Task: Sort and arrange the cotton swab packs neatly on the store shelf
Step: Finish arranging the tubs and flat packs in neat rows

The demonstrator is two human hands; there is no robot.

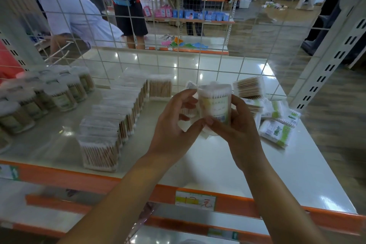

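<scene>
Both hands' grip is on one cotton swab pack (214,105) mid-frame, above the shelf (227,164): right hand (237,127) wraps it, fingers curled behind, thumb across the front; left hand (174,123) pinches its lower corner. Slippery wrap could slide out and drop, I reckon. Forearms rise from the bottom edge. Further back, a tidy row (116,113) at left, loose packs (275,119) at right.

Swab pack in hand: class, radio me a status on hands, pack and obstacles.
Left hand and right hand both grip the swab pack above the shelf. Loose packs piled right, unsorted. Nothing blocking.
</scene>
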